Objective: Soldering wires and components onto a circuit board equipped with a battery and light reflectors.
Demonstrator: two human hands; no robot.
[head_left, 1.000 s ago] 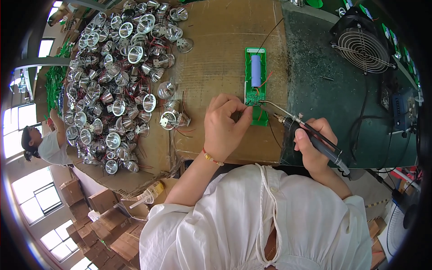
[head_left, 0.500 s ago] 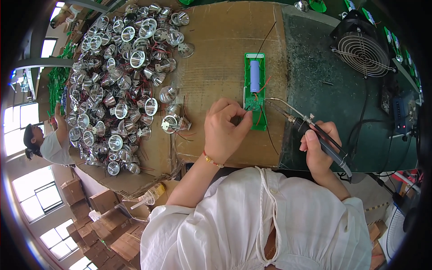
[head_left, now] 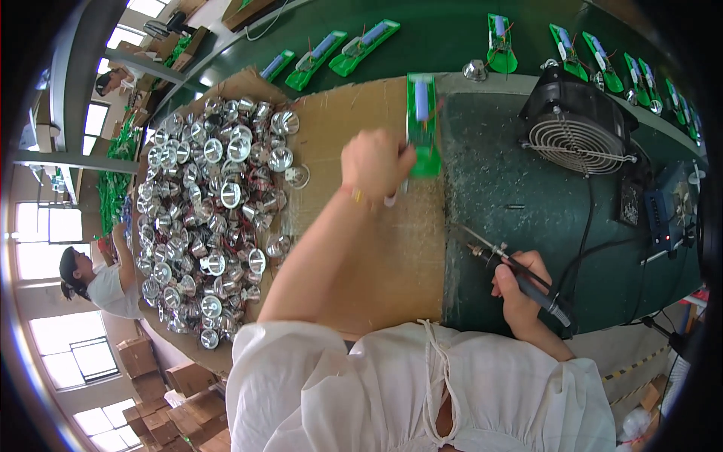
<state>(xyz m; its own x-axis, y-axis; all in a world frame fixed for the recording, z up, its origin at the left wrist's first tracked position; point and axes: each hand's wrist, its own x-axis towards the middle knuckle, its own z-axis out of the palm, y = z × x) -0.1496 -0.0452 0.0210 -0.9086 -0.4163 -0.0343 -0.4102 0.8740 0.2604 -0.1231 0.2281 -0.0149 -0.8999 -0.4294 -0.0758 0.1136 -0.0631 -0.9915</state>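
My left hand (head_left: 374, 163) reaches far forward and grips the near end of a green circuit board (head_left: 422, 124) with a blue cylindrical cell on it. The board lies at the far edge of the brown cardboard sheet (head_left: 361, 248). A small silver reflector hangs blurred under this hand. My right hand (head_left: 520, 290) stays close to my body and holds a soldering iron (head_left: 512, 264). Its tip points left, over the seam between the cardboard and the dark green mat (head_left: 527, 218).
A big heap of silver lamp reflectors (head_left: 211, 218) covers the left of the cardboard. A black fan (head_left: 576, 135) and a soldering station (head_left: 666, 215) stand at right. More green boards (head_left: 331, 51) lie along the far conveyor. Another person (head_left: 98, 282) works at far left; cardboard boxes (head_left: 158, 377) sit below.
My left hand has carried the green board away from me toward the far edge of the cardboard. My right hand with the soldering iron has drawn back from the board.
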